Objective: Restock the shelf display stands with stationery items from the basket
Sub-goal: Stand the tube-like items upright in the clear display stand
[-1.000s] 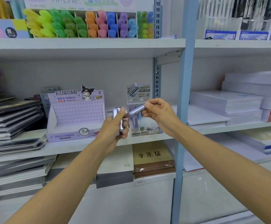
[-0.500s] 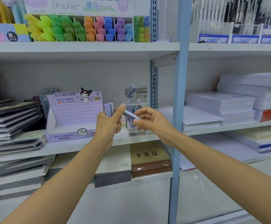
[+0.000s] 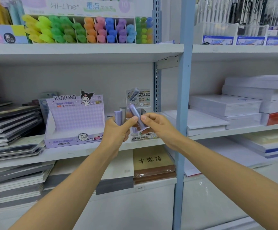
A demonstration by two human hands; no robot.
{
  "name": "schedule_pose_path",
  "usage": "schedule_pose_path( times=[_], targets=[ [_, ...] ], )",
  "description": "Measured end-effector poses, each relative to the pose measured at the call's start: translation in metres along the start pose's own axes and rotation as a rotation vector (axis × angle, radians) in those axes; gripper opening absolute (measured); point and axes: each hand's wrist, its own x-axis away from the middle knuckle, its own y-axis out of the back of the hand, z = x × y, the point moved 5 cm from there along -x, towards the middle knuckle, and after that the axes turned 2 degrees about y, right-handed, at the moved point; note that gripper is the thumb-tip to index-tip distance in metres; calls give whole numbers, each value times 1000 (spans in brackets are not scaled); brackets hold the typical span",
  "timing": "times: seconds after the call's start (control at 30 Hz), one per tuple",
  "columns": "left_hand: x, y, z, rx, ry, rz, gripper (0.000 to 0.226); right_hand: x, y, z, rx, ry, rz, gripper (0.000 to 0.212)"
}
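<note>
White shelving fills the view, split by a pale blue upright post (image 3: 183,113). In front of the middle white shelf board (image 3: 85,151), the left hand (image 3: 118,131) grips several short lilac and grey plastic tubes (image 3: 120,114). The right hand (image 3: 159,127) pinches one purple tube (image 3: 135,116) before the small clear display stand (image 3: 138,98). At 9 o'clock from the hands stands a purple cardboard Kuromi display box (image 3: 75,120). White paper reams (image 3: 224,105) lie at 3 o'clock and coloured highlighters (image 3: 78,30) stand at 12 o'clock.
</note>
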Motion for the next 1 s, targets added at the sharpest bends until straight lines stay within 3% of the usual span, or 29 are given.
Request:
schedule_pose_path(
  times=[0.1,0.23,0.3,0.4,0.57,0.8,1.0],
  targets=[
    [-3,-3,1,-87,13,8,14,-7,8,8,37,80,-89,30],
    [-7,-12,3,-152,33,54,24,-19,10,17,141,139,-36,25],
    [-11,-12,4,-114,60,77,19,-27,16,20,144,152,-50,20],
    [-20,-7,7,-43,120,108,8,-42,39,23,126,175,-204,20],
    [-36,5,17,-33,145,77,4,-73,75,-3,229,86,-408,21],
    [-52,10,35,9,104,68,21,-109,87,-51,505,-7,-448,23],
    [-61,12,47,-27,98,89,22,-129,88,-75,644,17,-455,24]
  ],
)
